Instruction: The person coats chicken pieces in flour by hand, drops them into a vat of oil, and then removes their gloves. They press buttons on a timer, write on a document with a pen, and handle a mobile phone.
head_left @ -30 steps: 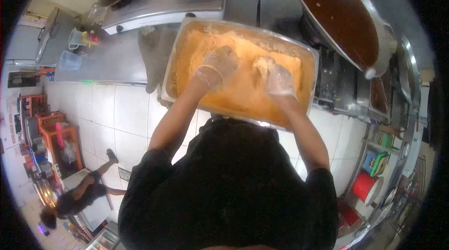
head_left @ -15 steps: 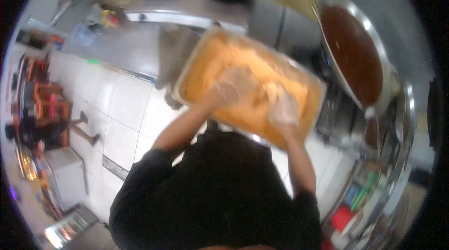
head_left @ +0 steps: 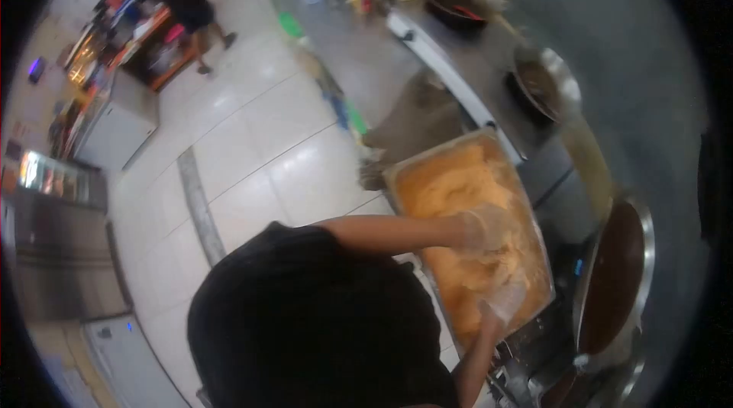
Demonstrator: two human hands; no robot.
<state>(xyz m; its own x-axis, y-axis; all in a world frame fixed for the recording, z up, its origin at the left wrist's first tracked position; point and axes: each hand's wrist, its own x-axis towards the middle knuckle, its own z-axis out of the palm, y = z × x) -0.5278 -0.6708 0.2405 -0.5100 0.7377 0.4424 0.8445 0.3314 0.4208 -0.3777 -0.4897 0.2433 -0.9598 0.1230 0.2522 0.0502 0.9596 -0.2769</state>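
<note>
A rectangular metal tray [head_left: 441, 147] lies at the right of centre, filled with orange powder [head_left: 450, 183] that looks like breading flour. My left hand [head_left: 485, 229], in a clear thin glove, is down in the middle of the powder, its fingers hidden by it. Just below it in the view, my right hand [head_left: 507, 298], gloved the same way, works in the powder near the tray's lower right side. Its fingers are blurred, and I cannot make out whether pieces of food lie between the two hands.
A wide pan of brown liquid [head_left: 615, 278] stands right of the tray. Beyond the tray are two smaller pans [head_left: 456, 0] [head_left: 538, 87] and a brown cloth [head_left: 416, 122] on the steel counter. Another person [head_left: 187, 0] stands far off across the white tiled floor [head_left: 259, 133].
My view has turned, so the tray now appears further right and more upright. Both hands stay in the powder, now one above the other in the view.
</note>
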